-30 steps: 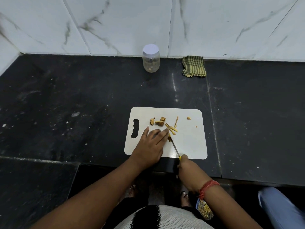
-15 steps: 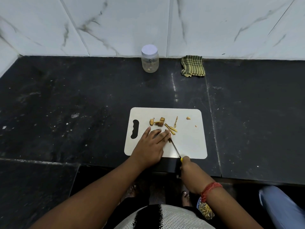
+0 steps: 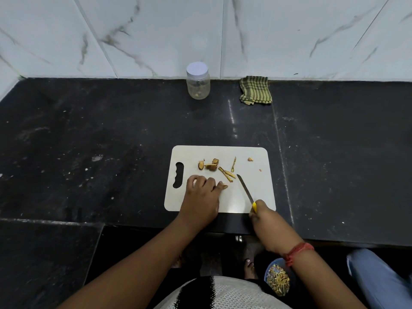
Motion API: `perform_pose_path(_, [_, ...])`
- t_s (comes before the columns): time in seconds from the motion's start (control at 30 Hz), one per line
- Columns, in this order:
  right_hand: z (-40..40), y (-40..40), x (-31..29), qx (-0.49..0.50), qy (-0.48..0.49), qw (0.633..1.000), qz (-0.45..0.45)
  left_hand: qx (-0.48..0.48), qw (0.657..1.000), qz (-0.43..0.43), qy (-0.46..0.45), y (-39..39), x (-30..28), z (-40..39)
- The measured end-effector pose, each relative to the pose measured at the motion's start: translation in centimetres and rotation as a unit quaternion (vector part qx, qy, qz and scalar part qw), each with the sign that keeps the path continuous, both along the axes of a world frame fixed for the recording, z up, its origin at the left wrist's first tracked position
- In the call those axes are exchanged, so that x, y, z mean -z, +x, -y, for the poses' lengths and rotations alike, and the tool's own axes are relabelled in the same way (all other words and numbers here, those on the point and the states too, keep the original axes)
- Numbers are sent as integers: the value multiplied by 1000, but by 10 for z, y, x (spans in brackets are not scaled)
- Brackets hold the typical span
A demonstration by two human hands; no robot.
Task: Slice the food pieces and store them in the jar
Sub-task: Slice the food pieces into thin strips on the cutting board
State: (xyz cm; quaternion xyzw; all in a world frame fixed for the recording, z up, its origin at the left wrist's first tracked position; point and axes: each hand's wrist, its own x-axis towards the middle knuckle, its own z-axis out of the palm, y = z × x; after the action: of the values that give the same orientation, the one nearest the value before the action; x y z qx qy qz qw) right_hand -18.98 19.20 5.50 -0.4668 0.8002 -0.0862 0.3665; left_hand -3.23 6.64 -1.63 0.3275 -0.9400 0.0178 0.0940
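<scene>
Pieces (image 3: 214, 165) just beyond left hand (image 3: 201, 195), prob. apart

Folded green striped cloth (image 3: 255, 90) on black counter (image 3: 111, 141) against marble-tiled wall (image 3: 156, 30).

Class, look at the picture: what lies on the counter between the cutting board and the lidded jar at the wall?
Nothing: in the head view, only bare dark counter separates the cutting board from the jar.
</scene>
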Motion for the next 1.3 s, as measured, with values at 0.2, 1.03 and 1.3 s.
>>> perform_pose_path(0.2, [10, 5, 1, -1, 3, 1000, 28, -171, 970, -63, 160, -15, -13, -8])
perform_pose_path(1.03, [9, 3, 4, 3, 11, 999, 53, -73, 968, -159, 182, -13, -7, 22])
perform_pose_path(1.3, [-1, 18, 14, -22, 10, 998, 50, 67, 979, -125, 146, -11, 6, 45])
